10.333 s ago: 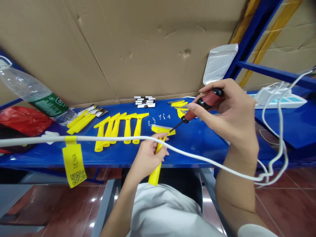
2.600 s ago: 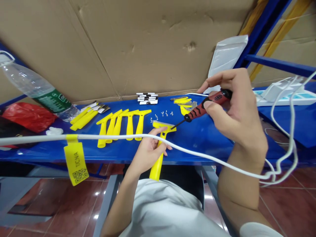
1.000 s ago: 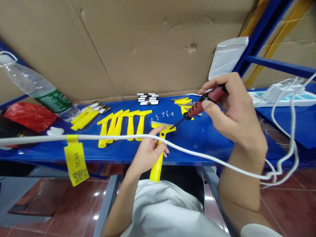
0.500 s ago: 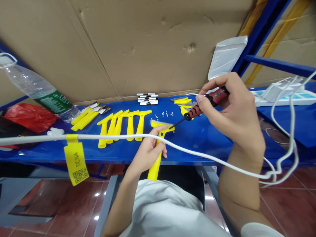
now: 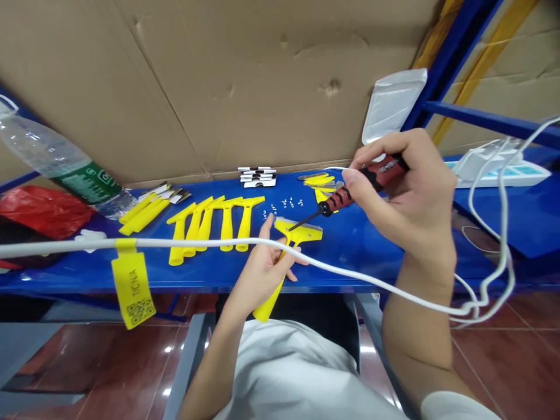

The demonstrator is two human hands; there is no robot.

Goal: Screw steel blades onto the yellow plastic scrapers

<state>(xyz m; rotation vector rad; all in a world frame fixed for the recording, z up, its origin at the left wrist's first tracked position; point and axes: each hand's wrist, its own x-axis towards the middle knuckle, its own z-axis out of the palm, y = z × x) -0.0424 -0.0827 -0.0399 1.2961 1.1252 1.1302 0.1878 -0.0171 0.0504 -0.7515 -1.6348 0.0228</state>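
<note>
My left hand point(image 5: 265, 268) is closed around the handle of a yellow scraper point(image 5: 268, 302), its index finger stretched up beside the head. A clear strip lies along the scraper's head, and a small screw shows on its right side. In my right hand point(image 5: 406, 192) is a red and black screwdriver point(image 5: 341, 201), slanting down to the left. Its tip meets the left part of the scraper's head. Several small screws point(image 5: 291, 204) lie on the blue table just behind. To the left stands a row of yellow scraper handles point(image 5: 205, 224).
A white cable point(image 5: 350, 268) with a yellow tag point(image 5: 132, 286) runs across in front of my hands. Further left are finished-looking scrapers point(image 5: 146, 213), a plastic bottle point(image 5: 87, 175) and a red bag point(image 5: 35, 207). White-and-black pieces point(image 5: 258, 177) and a power strip point(image 5: 520, 175) sit at the back.
The scraper's head has turned and moved right in my left hand. The screwdriver tip has gone from the head's right side to its left. My left index finger has straightened.
</note>
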